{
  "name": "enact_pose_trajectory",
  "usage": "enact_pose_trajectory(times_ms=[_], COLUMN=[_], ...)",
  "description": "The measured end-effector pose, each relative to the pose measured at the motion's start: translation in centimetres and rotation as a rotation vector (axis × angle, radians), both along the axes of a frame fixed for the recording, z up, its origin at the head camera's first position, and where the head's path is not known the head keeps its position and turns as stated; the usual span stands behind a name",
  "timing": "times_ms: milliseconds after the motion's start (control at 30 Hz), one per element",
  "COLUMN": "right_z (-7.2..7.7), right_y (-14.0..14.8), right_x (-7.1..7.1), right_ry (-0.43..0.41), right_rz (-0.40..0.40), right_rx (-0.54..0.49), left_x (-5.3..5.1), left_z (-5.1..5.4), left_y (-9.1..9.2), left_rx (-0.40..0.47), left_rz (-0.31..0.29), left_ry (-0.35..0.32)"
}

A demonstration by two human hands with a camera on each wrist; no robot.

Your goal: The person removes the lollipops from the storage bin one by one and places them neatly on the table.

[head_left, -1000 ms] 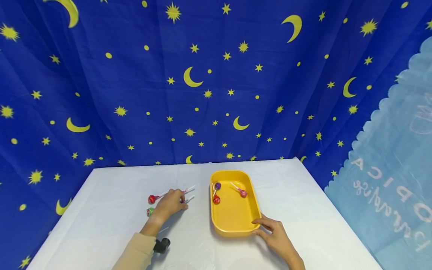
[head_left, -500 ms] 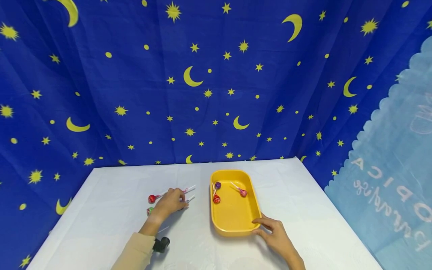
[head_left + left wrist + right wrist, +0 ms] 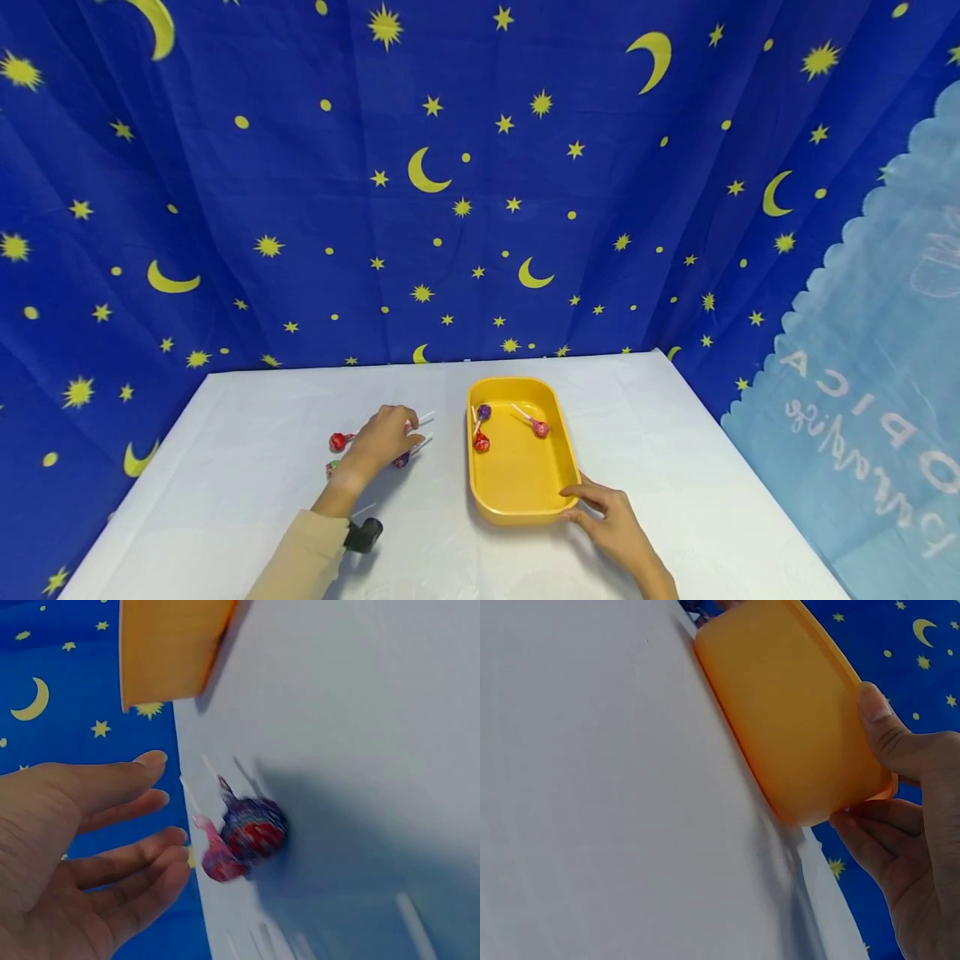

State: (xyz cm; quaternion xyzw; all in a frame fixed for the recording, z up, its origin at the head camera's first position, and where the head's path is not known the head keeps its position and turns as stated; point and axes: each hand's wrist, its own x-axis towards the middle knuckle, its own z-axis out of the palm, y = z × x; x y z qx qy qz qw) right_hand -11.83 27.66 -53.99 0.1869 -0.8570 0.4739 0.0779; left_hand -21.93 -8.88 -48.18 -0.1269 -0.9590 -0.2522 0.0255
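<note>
My left hand (image 3: 382,437) hovers over lollipops on the left of the table. In the left wrist view its thumb and fingers are apart, with nothing between them, near a purple-and-red lollipop (image 3: 255,829) and a pink lollipop (image 3: 221,862). A red lollipop (image 3: 337,442) and a green one (image 3: 332,468) lie left of that hand, partly covered by it. My right hand (image 3: 611,521) grips the near right corner of a yellow tray (image 3: 517,518), thumb at the rim and fingers below. Inside the tray lie purple (image 3: 484,412), red (image 3: 482,442) and pink (image 3: 539,428) lollipops.
A white cloth covers the table (image 3: 420,550). Behind it hangs a blue curtain (image 3: 480,208) with moons and stars; a light blue cloth (image 3: 862,400) hangs at right. Another white stick (image 3: 363,510) shows beside the left wrist, its candy end hidden.
My left hand has lifted slightly and shifted away from me toward the pink lollipop, uncovering the purple one on the table. The right hand and the tray stay still.
</note>
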Motion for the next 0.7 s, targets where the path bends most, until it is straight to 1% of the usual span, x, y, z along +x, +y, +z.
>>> enact_pose_trajectory(times_ms=[100,200,333,400,533,700], right_z=[0.0,0.1,0.2,0.2,0.1,0.0], right_y=[0.0,0.0,0.0,0.0,0.1,0.2], right_x=[0.0,0.0,0.0,0.0,-0.1,-0.1], right_ry=[-0.005,-0.007,0.005,0.013,0.014,0.022], right_rz=[0.002,0.005,0.006,0.008,0.016,0.021], right_rx=[0.002,0.007,0.014,0.014,0.012,0.013], left_x=[-0.1,-0.1,-0.1,-0.1,0.0,-0.2], left_z=[0.5,0.9,1.1,1.3,1.3,1.5], left_y=[0.8,1.7,2.9,3.4,4.3,5.2], left_rx=[-0.032,-0.066,-0.061,-0.054,-0.059,-0.066], left_rz=[-0.036,-0.093,-0.182,-0.221,-0.301,-0.411], left_ry=[0.034,0.091,0.19,0.217,0.248,0.245])
